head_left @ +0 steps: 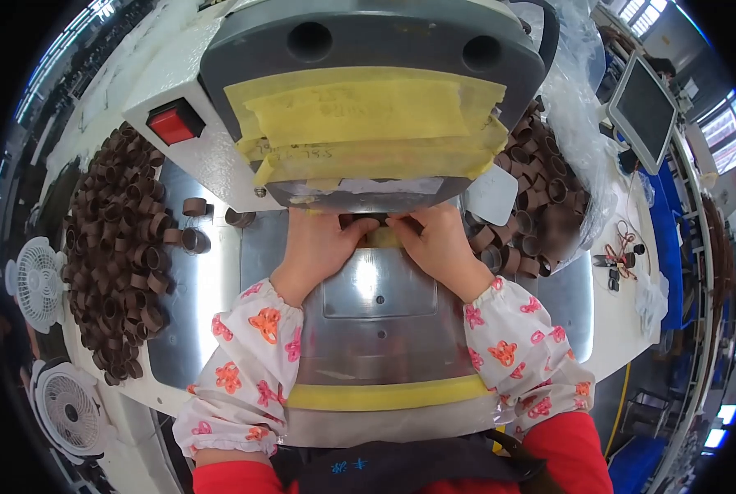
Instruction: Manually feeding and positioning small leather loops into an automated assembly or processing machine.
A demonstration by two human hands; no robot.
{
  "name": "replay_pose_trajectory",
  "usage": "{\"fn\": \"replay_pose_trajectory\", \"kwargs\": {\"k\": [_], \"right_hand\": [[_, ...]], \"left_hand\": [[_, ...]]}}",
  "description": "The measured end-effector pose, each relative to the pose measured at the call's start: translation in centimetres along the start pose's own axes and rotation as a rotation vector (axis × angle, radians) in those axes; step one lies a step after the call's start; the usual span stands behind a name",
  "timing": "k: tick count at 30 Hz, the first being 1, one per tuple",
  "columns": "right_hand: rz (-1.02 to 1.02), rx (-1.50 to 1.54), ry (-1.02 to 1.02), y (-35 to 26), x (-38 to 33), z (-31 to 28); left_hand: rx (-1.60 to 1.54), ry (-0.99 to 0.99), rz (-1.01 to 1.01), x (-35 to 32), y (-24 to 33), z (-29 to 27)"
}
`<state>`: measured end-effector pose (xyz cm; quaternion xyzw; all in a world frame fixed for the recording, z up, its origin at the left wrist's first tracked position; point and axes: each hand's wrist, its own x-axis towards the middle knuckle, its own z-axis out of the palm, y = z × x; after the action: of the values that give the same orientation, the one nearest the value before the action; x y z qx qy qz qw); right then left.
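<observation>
Both of my hands reach in under the grey head of a bench machine (368, 41), whose front is covered with yellow masking tape (360, 111). My left hand (323, 243) is closed, its thumb pressed inward toward the middle. Facing it, my right hand (436, 239) is closed too, thumb and finger pinched together. A dark edge shows between the fingertips, but the machine head and my fingers hide what they hold. Just below the fingertips lies a small yellowish patch on the metal work plate (380, 284).
A large heap of brown rings (121, 247) lies at the left, with a few loose ones (193, 240) beside it. More brown rings (541, 181) spill from a clear plastic bag (578, 99) at the right. A red switch (174, 122) sits on the machine's white housing.
</observation>
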<state>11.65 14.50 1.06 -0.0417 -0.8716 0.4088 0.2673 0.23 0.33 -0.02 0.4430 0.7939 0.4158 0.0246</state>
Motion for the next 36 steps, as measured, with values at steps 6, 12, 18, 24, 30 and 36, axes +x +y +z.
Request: {"fn": "replay_pose_trajectory", "kwargs": {"k": [6, 12, 18, 24, 30, 36], "right_hand": [[0.023, 0.016, 0.019, 0.8, 0.2, 0.1], [-0.008, -0.161, 0.04, 0.2, 0.2, 0.1], [-0.04, -0.24, 0.051, 0.4, 0.4, 0.0], [-0.081, -0.292, 0.05, 0.6, 0.6, 0.4], [-0.089, -0.301, 0.05, 0.1, 0.5, 0.2], [-0.056, -0.286, 0.016, 0.8, 0.5, -0.2]], "left_hand": [[0.002, -0.039, 0.001, 0.5, -0.3, 0.4], [0.013, -0.048, 0.038, 0.6, -0.1, -0.4], [0.073, 0.01, 0.156, 0.6, -0.3, 0.1], [0.087, -0.038, 0.095, 0.6, -0.9, 0.1], [0.094, -0.063, 0.049, 0.4, -0.3, 0.0], [0.072, -0.05, 0.051, 0.7, -0.2, 0.6]]}}
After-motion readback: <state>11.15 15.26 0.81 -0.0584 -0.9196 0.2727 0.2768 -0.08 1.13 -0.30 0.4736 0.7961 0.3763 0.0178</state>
